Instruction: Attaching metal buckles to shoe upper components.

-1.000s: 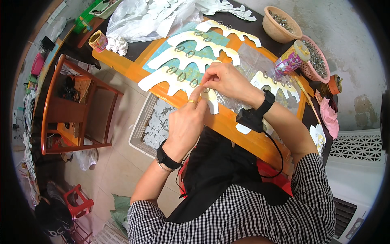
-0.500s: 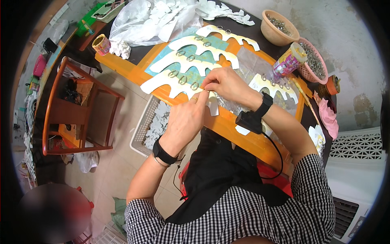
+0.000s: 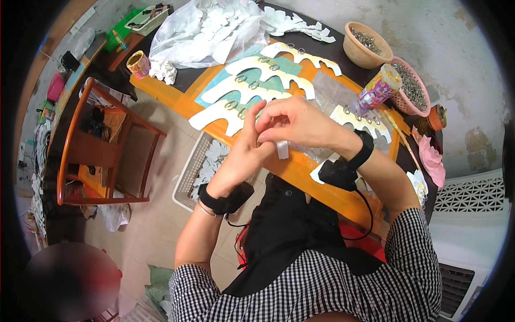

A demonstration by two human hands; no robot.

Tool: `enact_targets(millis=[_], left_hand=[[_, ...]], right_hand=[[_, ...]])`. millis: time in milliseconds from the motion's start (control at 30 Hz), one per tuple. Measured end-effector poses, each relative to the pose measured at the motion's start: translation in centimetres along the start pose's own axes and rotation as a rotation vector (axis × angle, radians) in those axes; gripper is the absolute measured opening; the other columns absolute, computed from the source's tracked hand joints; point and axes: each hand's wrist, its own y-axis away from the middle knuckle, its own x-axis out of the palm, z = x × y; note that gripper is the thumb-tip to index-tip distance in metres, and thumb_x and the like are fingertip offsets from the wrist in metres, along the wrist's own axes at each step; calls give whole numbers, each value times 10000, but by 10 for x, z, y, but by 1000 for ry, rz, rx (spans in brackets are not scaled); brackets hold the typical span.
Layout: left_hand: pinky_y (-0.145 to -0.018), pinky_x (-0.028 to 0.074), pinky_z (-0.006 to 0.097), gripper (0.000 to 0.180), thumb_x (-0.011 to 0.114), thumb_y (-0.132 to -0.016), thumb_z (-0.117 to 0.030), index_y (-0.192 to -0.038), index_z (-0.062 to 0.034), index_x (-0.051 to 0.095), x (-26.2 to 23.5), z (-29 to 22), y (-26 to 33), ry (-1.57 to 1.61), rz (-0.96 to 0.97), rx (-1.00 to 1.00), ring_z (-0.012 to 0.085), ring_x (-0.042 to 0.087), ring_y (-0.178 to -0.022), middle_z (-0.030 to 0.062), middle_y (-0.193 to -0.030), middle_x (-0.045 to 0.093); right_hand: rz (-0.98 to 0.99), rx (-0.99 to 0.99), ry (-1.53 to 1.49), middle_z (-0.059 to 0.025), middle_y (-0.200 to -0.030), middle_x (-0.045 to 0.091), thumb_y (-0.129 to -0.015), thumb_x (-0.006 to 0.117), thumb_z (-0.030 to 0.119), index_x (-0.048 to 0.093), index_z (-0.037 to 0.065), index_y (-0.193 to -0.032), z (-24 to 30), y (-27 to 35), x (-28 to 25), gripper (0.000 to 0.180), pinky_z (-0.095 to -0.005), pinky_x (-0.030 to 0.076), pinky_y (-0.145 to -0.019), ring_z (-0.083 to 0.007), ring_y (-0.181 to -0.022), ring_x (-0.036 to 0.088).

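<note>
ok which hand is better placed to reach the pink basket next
Probably the right hand: it lies nearer the pink basket, which stands on that side. The left hand is farther away, with the right hand between them.

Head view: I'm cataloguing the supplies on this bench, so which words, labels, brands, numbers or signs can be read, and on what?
None can be quoted.
Purple tub: printed label, too small and blurred to read.
Yellow-and-pink can: printed side, also too small and blurred.
White scalloped pieces: no lettering that I can make out; the hands hide part of the front one.
</note>
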Motion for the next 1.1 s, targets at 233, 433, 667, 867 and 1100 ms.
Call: enact_targets(millis=[233, 433, 667, 867, 1100], left_hand=[[-659, 418, 176, 825, 507, -853, 5, -1557, -110, 91, 3, 0, -1, 55, -22, -70, 57, 507, -917, 49, -1272, 506], [-635, 404, 166, 858, 504, -833, 21, -1561, -92, 65, 5, -3, -2, 92, -20, -118, 41, 504, -869, 38, -1216, 506], [-847, 472, 248, 918, 586, -829, 23, -1563, -89, 46, 4, 1, -4, 86, -46, -99, 108, 558, -1029, 84, -1264, 554], [-917, 460, 259, 923, 628, -811, 23, -1557, -85, 97, 8, -4, -5, 37, -54, -88, 130, 562, -1094, 77, -1267, 560], [-832, 490, 245, 614, 665, -898, -98, -1433, 13, 385, 1, -22, -3, 222, 50, -200, 100, 550, -1097, 85, -1235, 579]], right_hand=[[59, 38, -12, -48, -869, 635, -824, 679, 59, 662, 2, -898, -5, 1, 0, 95, -263, 479, -718, -121, -802, 606], [85, -46, -10, -46, -873, 609, -827, 672, 58, 642, -1, -863, -11, -2, 2, 75, -270, 482, -726, -137, -809, 605], [104, 5, -27, -37, -853, 596, -796, 705, 63, 660, -1, -812, -9, -4, -3, 79, -261, 471, -721, -116, -800, 581], [61, -22, 3, -25, -859, 594, -772, 731, 59, 664, 5, -800, -7, -3, 3, 90, -252, 451, -686, -109, -783, 569], [-197, -88, -45, -42, -830, 606, -780, 717, 97, 633, 11, -786, -7, 5, -19, 121, -256, 459, -610, -115, -690, 566]])
